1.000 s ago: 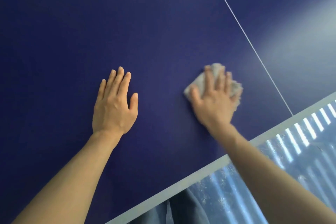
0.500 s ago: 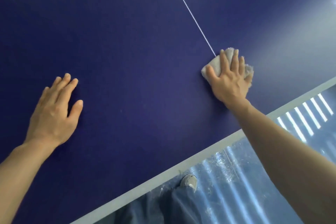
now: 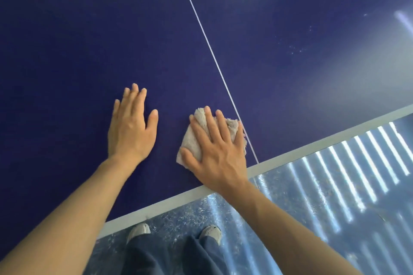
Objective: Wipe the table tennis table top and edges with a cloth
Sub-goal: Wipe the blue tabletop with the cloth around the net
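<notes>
Right hand [image 3: 214, 152] lying flat, fingers spread, pressing the beige cloth [image 3: 196, 138] onto the blue counter [image 3: 78, 40] – cloth sitting near the pale 6 o'clock edge, touching the white centre line [image 3: 201, 27] at its 3 o'clock side. Left hand [image 3: 130, 127] resting open and flat, holding nothing, at the cloth's 9 o'clock – just beside it
</notes>
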